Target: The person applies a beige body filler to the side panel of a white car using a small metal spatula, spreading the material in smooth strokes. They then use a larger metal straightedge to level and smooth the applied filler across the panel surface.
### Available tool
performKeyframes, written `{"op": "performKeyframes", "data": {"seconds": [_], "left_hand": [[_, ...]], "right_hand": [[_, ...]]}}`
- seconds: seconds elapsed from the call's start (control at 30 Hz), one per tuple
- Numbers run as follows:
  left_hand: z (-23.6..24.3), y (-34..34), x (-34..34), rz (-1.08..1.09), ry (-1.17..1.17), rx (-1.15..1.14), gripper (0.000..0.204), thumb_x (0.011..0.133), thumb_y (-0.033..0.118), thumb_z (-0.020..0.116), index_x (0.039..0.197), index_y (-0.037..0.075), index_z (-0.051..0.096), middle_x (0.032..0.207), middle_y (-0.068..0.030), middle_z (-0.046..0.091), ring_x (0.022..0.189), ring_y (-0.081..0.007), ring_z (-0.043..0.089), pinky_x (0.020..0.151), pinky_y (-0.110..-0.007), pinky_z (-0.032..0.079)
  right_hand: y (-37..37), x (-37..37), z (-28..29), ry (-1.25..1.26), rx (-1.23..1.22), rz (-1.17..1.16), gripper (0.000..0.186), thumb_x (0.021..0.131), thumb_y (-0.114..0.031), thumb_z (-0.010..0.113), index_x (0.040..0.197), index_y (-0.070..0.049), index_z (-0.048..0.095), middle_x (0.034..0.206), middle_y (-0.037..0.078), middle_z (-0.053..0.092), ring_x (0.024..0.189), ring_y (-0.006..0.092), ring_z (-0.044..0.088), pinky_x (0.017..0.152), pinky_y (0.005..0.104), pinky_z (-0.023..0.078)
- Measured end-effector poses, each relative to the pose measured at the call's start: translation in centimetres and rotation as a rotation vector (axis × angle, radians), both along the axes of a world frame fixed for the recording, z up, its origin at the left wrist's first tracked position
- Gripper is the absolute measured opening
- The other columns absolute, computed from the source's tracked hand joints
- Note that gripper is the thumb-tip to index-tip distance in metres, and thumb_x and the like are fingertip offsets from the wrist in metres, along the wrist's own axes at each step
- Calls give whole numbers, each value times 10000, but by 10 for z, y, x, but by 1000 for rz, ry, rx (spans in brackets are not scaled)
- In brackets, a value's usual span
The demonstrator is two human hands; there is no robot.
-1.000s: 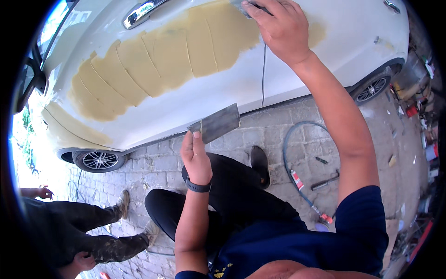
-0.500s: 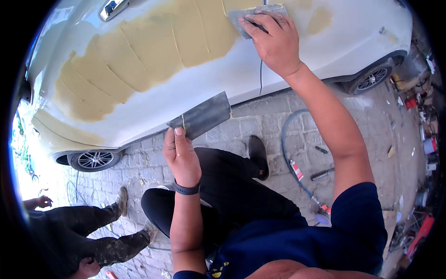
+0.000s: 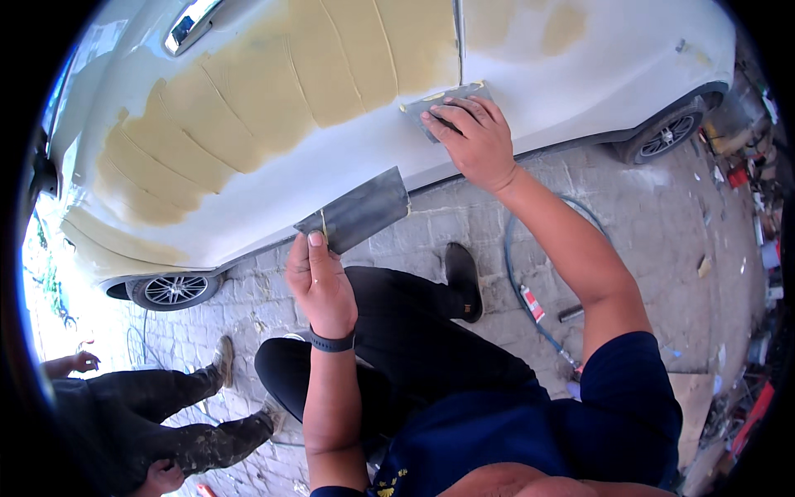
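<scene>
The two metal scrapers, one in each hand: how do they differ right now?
The scraper in the right hand is pressed flat against the white car door, mostly hidden under the fingers; the scraper in the left hand is held in the air, clear of the car, in full view. The right scraper carries yellowish filler on its blade; the left scraper looks mostly bare grey, and shows larger. Both are flat grey metal blades.

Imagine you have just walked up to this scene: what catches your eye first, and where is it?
The white car body fills the top of the view, with broad tan filler patches across its left half. The right hand presses a small spreader flat on the panel just below the filler, while the left hand holds a wide metal blade clear of the car. At lower left another person's legs rest on the paving.
</scene>
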State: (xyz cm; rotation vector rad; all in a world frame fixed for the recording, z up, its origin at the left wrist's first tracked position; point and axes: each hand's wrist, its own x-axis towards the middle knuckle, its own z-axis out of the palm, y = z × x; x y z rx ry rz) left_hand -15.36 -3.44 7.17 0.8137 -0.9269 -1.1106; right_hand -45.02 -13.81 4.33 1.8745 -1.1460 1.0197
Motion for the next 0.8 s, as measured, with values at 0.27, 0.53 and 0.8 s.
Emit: {"op": "performKeyframes", "data": {"seconds": [0.27,0.53,0.8], "left_hand": [[0,-4,-11,-18,16,-32,182,1151,150,589,1009,55,651,925,52,590,816,-32,442,717,-229,370],[-1,-1,-12,-39,29,-30,174,1148,165,601,1021,57,650,939,51,601,838,-36,463,740,-228,381],[-1,-1,-16,-63,-5,-25,153,1140,166,625,1051,53,678,963,51,628,845,-32,476,737,-231,393]], "right_hand": [[-29,-26,159,56,-398,6,311,871,-111,743,1163,-194,810,1134,-34,741,1091,210,695,1009,424,486],[-45,-24,142,35,-364,9,285,879,-122,751,1147,-193,816,1122,-41,743,1081,204,697,1003,423,496],[-27,-23,37,38,-219,-33,306,904,-165,752,1191,-252,813,1191,-76,723,1152,170,687,1032,405,527]]}}
